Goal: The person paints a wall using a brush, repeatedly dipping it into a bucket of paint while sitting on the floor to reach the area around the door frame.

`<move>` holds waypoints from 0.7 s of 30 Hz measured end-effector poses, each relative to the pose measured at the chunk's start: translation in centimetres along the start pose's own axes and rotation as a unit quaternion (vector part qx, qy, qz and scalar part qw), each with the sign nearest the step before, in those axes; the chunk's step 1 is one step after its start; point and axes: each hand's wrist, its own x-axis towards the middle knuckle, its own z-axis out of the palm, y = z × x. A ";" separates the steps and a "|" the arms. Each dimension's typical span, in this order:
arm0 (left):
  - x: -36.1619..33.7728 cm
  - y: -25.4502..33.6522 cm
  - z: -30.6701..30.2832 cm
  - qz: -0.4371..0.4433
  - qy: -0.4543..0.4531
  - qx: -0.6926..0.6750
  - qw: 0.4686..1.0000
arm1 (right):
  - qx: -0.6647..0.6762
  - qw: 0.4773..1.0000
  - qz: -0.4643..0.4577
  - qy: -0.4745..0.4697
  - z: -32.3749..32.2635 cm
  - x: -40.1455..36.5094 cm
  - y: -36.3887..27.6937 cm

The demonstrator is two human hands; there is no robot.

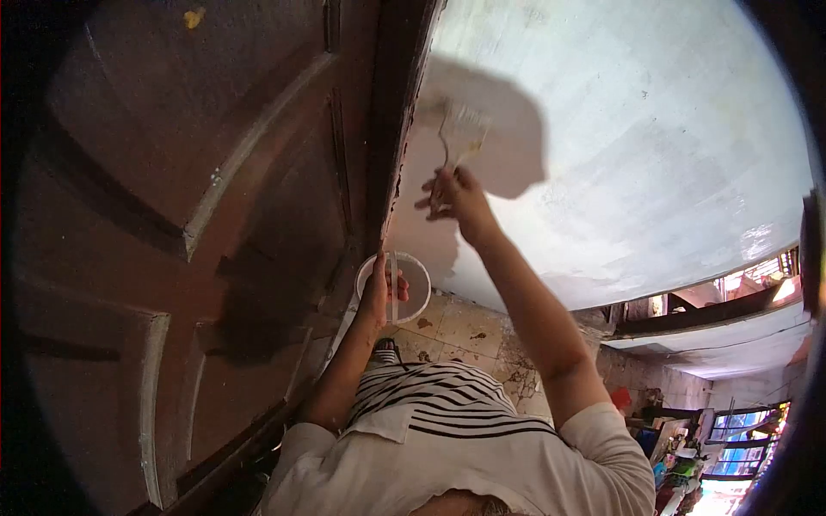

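so, brown door [275,163] and frame [391,112] box in the left side, close by the bucket [428,279]. right hand [456,196] grasps the brush [466,129], which sits at the pale wall [654,129] near the frame, long axis near vertical in view, bristles up. left hand [377,291] clasps the bucket rim. brush handle mostly hidden by the hand; bristle contact unclear in shadow [520,155].

That head-worn camera peers forward and down, the shirt [508,447] close at bottom centre, the wall [662,112] ahead, upper right.
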 end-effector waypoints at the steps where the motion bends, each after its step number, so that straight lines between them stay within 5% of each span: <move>1: 0.0 -0.1 -0.1 0.000 0.000 0.001 1.000 | 0.005 1.000 0.009 0.005 0.0 -0.3 2.0; 8: 0.6 -1.1 -0.9 -0.016 0.004 -0.009 1.000 | 0.105 0.985 0.138 0.014 -1.3 0.0 6.8; 14: 0.1 -1.0 -1.4 -0.008 0.000 0.007 1.000 | 0.004 0.999 0.035 0.036 -0.2 0.4 -9.0; 17: 0.3 -1.2 -1.7 -0.014 0.000 0.008 1.000 | -0.006 0.985 -0.169 -0.030 1.1 -2.1 -17.7; 21: -0.2 -1.0 -1.3 -0.001 0.003 0.002 1.000 | -0.006 0.983 -0.181 0.005 4.4 -4.3 -27.4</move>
